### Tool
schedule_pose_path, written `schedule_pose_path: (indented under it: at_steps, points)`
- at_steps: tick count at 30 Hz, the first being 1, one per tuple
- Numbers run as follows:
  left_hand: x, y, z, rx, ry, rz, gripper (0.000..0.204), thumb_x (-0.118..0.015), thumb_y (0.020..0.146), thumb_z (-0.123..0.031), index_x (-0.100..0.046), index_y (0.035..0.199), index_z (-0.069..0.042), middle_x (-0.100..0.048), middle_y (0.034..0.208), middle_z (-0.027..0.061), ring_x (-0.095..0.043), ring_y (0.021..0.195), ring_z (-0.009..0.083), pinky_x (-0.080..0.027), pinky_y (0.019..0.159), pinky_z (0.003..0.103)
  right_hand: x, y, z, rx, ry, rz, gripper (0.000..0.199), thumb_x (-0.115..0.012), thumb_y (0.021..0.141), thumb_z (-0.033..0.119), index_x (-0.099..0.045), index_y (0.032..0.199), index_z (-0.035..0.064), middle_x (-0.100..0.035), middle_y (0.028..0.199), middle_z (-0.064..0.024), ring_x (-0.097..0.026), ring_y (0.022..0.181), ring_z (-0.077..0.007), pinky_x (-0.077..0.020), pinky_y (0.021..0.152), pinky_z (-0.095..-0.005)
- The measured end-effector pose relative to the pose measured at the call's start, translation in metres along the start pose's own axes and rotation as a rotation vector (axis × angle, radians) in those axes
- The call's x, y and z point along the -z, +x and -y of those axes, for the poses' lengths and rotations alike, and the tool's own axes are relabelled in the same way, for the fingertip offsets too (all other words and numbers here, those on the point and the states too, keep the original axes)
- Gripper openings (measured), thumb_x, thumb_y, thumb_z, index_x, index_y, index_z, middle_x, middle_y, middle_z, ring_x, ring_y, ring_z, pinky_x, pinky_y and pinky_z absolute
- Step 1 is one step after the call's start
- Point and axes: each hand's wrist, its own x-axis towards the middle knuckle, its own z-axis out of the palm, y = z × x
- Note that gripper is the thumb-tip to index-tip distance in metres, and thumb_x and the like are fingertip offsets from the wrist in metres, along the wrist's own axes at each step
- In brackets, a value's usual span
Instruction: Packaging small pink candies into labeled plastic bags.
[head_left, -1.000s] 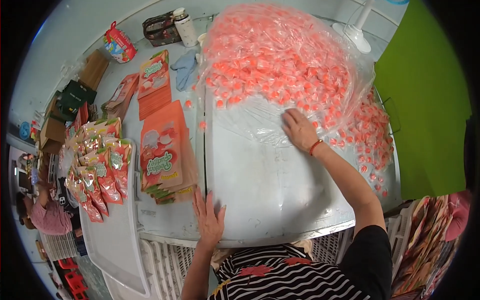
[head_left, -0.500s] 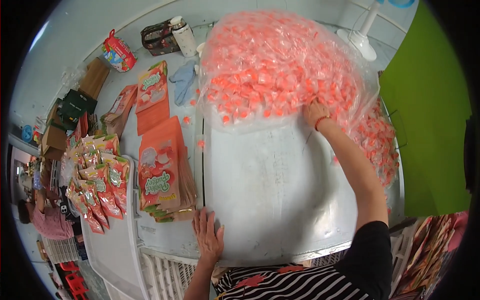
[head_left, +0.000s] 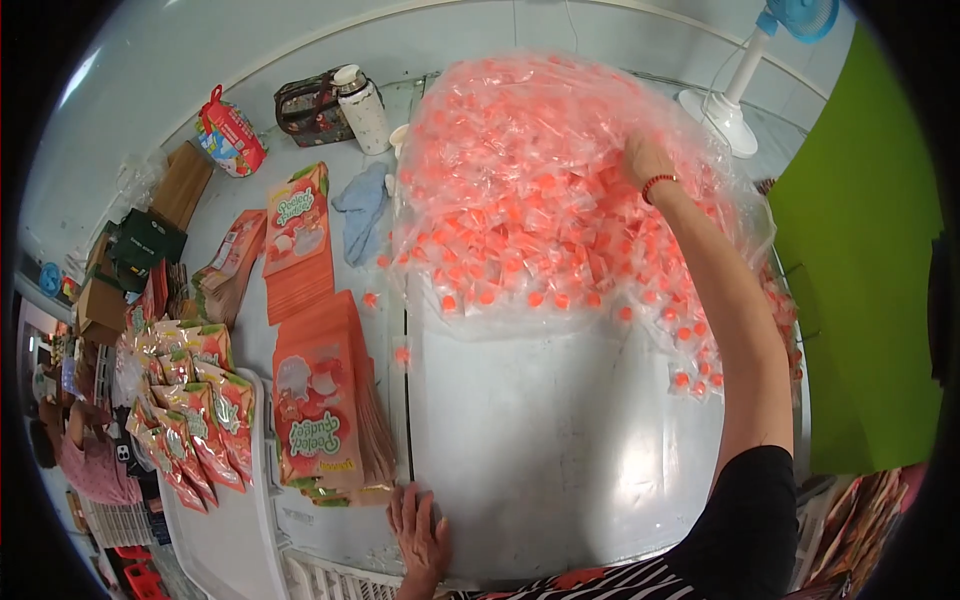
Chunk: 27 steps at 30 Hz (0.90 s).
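1. while your right arm (head_left: 740,320) stretches forward over the table (head_left: 540,450), your right hand (head_left: 648,162) is at the pink-orange wrapped sweets (head_left: 510,250) and their large clear plastic bag (head_left: 560,90).
2. the fingertips of this hand are hidden among sweets and plastic, so one cannot tell if they are wide, narrow or holding something.
3. your left hand (head_left: 420,540) rests near the front edge of the table, with its fingers slightly apart and pointing forward.
4. the sweets form a broad heap on the far middle part of the table; some of them spread toward your right forearm.
5. just ahead and to the left of your left hand lies a stack of flat pink pouches (head_left: 318,400).
6. beyond this stack, a blue cloth (head_left: 362,210) lies on the table.
7. farther left, shiny filled pouches (head_left: 200,415) lie together beside and over a white tray (head_left: 222,545).
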Motion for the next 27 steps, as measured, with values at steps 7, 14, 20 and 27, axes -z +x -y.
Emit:
schedule_pose_path:
  at_steps: [7, 14, 20, 27]
  points:
    - [-0.004, 0.0, -0.001, 0.016, 0.033, 0.002, 0.041, -0.052, 0.087, -0.024, -0.052, 0.122, -0.004, -0.044, 0.137, 0.0191, -0.035, 0.13, 0.0438, -0.024, 0.106, 0.057, -0.045, 0.093, 0.031, 0.191, -0.101, 0.103, 0.045, -0.043, 0.091, 0.036, -0.057, 0.124, 0.0093, -0.056, 0.128, -0.0162, -0.055, 0.114, -0.034, -0.0424, 0.097, -0.0435]
    - [0.0, 0.001, -0.004, 0.039, 0.06, 0.051, 0.046, -0.055, 0.084, -0.022, -0.049, 0.125, -0.003, -0.042, 0.137, 0.0203, -0.033, 0.13, 0.0447, -0.023, 0.106, 0.058, -0.067, 0.107, 0.065, 0.37, -0.05, 0.314, 0.066, -0.044, 0.086, 0.062, -0.045, 0.139, 0.0221, -0.045, 0.142, -0.0081, -0.04, 0.132, -0.0306, -0.0298, 0.11, -0.041]
    - [0.005, -0.001, -0.008, 0.038, 0.068, 0.051, 0.049, -0.056, 0.081, -0.017, -0.047, 0.127, -0.003, -0.041, 0.139, 0.0204, -0.032, 0.131, 0.0451, -0.023, 0.107, 0.057, -0.035, 0.02, 0.079, 0.54, -0.05, 0.481, 0.071, -0.047, 0.082, 0.067, -0.042, 0.14, 0.0255, -0.045, 0.143, -0.0068, -0.041, 0.131, -0.0316, -0.0302, 0.109, -0.0441]
    - [0.0, 0.0, -0.004, 0.023, 0.067, 0.049, 0.046, -0.055, 0.086, -0.018, -0.047, 0.128, -0.002, -0.04, 0.14, 0.0198, -0.033, 0.131, 0.0436, -0.022, 0.107, 0.056, -0.003, -0.074, 0.073, 0.58, 0.006, 0.591, 0.069, -0.054, 0.083, 0.061, -0.046, 0.136, 0.0174, -0.048, 0.133, -0.0171, -0.048, 0.12, -0.0373, -0.0386, 0.098, -0.0539]
